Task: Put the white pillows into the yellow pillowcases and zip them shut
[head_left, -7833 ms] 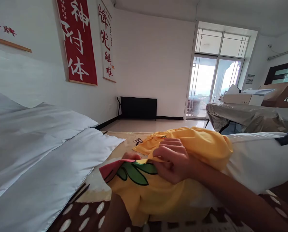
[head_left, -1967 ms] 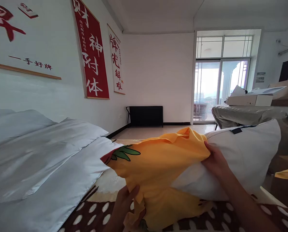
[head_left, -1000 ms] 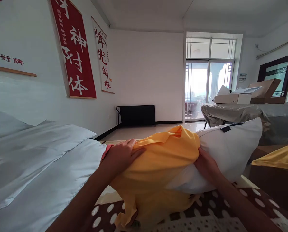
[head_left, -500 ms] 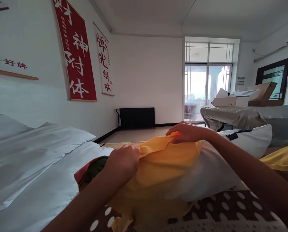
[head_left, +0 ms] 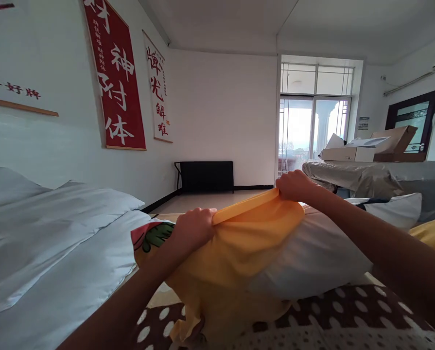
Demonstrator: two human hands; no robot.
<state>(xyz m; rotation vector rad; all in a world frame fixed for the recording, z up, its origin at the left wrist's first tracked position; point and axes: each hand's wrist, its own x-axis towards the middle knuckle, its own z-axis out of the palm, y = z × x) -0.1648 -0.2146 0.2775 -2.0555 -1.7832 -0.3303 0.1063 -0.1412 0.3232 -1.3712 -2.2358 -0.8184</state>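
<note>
A yellow pillowcase (head_left: 235, 253) with a red and green print at its left end covers the near part of a white pillow (head_left: 322, 257) lying on the bed. My left hand (head_left: 195, 227) is closed in a fist on the pillowcase's open edge. My right hand (head_left: 293, 187) is closed on the same edge further right, and the hem is stretched taut between the two hands. The rest of the pillow sticks out to the right, bare, with a dark tag (head_left: 372, 201) on top.
White pillows and a duvet (head_left: 57, 243) lie at the left. A brown spotted sheet (head_left: 348, 316) covers the bed. More yellow cloth (head_left: 432, 231) shows at the right edge. A covered table (head_left: 366, 172) with cardboard boxes stands beyond, near glass doors.
Both hands have taken hold of the pillowcase's open hem and pulled it tight between them. The right hand moved from under the pillow up to the top edge.
</note>
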